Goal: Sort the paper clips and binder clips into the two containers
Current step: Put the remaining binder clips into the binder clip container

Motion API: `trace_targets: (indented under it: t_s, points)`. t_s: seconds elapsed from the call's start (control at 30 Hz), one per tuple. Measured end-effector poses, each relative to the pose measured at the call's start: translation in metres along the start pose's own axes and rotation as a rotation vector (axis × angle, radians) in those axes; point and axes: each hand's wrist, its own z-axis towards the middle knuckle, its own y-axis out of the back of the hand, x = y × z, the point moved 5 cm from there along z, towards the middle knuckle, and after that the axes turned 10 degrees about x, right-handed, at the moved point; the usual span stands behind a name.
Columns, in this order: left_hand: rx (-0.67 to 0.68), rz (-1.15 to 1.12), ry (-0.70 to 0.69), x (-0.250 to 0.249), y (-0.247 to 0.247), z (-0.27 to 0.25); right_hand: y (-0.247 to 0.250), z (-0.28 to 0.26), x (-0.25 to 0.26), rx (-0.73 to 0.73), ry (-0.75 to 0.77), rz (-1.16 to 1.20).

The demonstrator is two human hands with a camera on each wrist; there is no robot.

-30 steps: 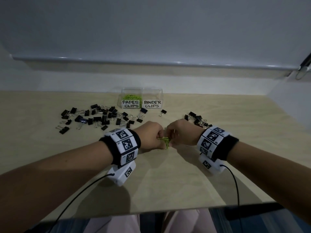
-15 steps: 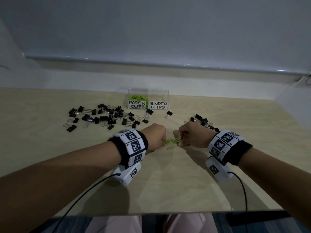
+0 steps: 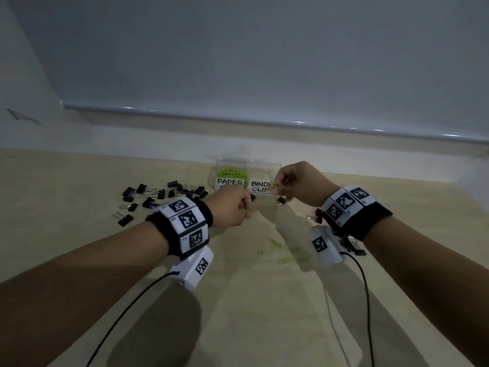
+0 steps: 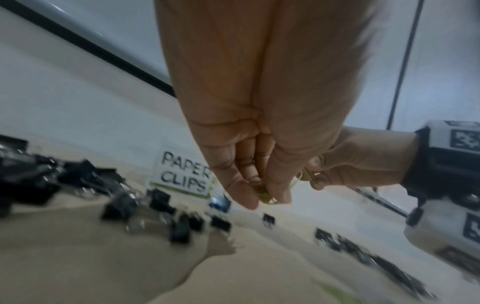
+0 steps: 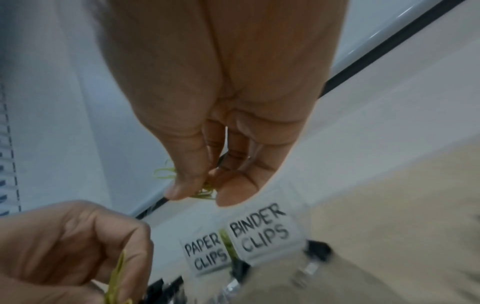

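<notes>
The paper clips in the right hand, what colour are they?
Yellow-green paper clips, pinched in the right hand; clearest in the right wrist view.

A pale wooden table (image 3: 79, 181) with faint grain fills the lower part of the head view. Behind the table a low white ledge (image 3: 132, 140) runs along its far edge — above the ledge, a wide grey-blue panel (image 3: 264, 62) with a glossy rounded lower rim catching small highlights. The light is dim, with soft shadows on the table.
</notes>
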Motion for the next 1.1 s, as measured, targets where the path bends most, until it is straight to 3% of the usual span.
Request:
trace_targets:
  t_s: [0.23,0.43,0.57,0.73,0.8,0.87,0.97,1.1]
  points:
    - [-0.328,-0.045,0.076,0.04,0.086,0.013,-0.013,0.095,0.031,-0.236,0.009,0.034]
    - [-0.431,-0.033,0.159,0.047,0.103,0.047,-0.024,0.109,0.027,-0.162,-0.063,-0.16]
    - [-0.321,0.061,0.185,0.045,0.085,0.067,0.0,0.068,0.016,-0.154,-0.043,-0.181]
    - [-0.274,0.237,0.053,0.022,0.06,0.057,-0.003,-0.003,-0.017,0.202,-0.129,-0.363]
    - [-0.154,0.217,-0.032,0.006,0.032,0.044,-0.014,-0.028,-0.032,0.323,-0.187,-0.421]
    - [0.071,0.168,-0.084,-0.006,-0.007,0.032,-0.023,-0.048,-0.042,0.387,-0.231,-0.413]
    - [0.276,0.253,-0.121,-0.02,-0.047,0.022,-0.035,-0.066,-0.048,0.408,-0.228,-0.431]
    - [0.262,0.255,-0.124,-0.03,-0.059,0.024,-0.048,-0.074,-0.045,0.35,-0.197,-0.412]
